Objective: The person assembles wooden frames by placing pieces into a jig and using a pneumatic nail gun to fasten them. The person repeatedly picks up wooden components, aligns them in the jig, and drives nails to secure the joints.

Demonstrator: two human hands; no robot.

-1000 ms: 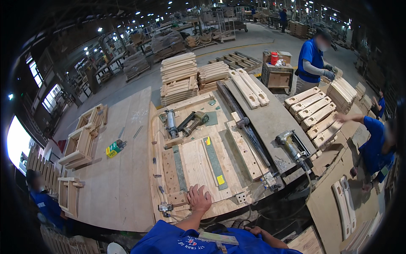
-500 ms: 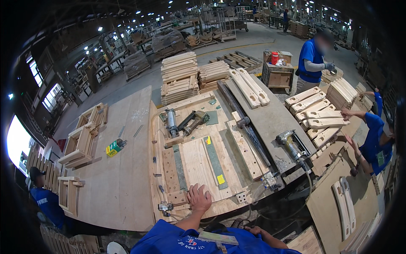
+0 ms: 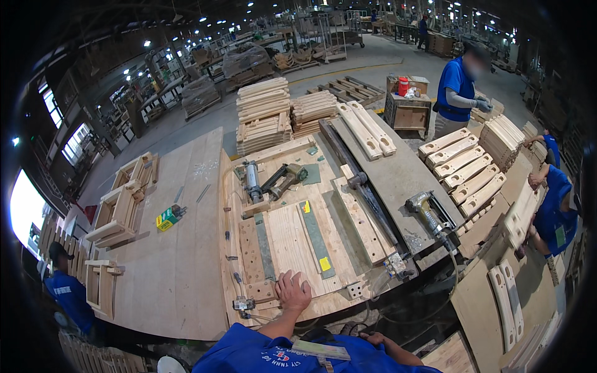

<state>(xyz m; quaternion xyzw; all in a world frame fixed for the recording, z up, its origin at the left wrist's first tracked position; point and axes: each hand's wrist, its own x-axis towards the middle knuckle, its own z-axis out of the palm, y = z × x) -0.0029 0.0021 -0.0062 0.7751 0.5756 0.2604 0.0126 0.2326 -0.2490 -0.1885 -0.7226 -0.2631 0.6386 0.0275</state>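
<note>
My left hand (image 3: 293, 292) lies flat with its fingers spread on the near edge of a wooden jig (image 3: 320, 290); nothing is in it. Inside the jig is a pale wooden panel (image 3: 287, 239), beside a green strip (image 3: 316, 239) with yellow tape on it. My right hand (image 3: 375, 338) is low in front of my body, near some hoses below the bench edge; its fingers are partly hidden, so their state is unclear. A nail gun (image 3: 286, 180) and a metal air cylinder (image 3: 252, 180) lie at the jig's far end. A black clamp bar (image 3: 376, 208) runs along its right side.
Another nail gun (image 3: 429, 214) rests on the right bench, its hose looping toward me. Two slotted wooden pieces (image 3: 367, 130) lie farther back. Assembled wooden frames (image 3: 121, 202) and a green-yellow box (image 3: 166, 219) are on the left table. Co-workers stand left and right.
The co-worker at right has drawn slotted wooden pieces off the stack and now holds them closer to their body. The far co-worker's hands have shifted. My hands stay where they were.
</note>
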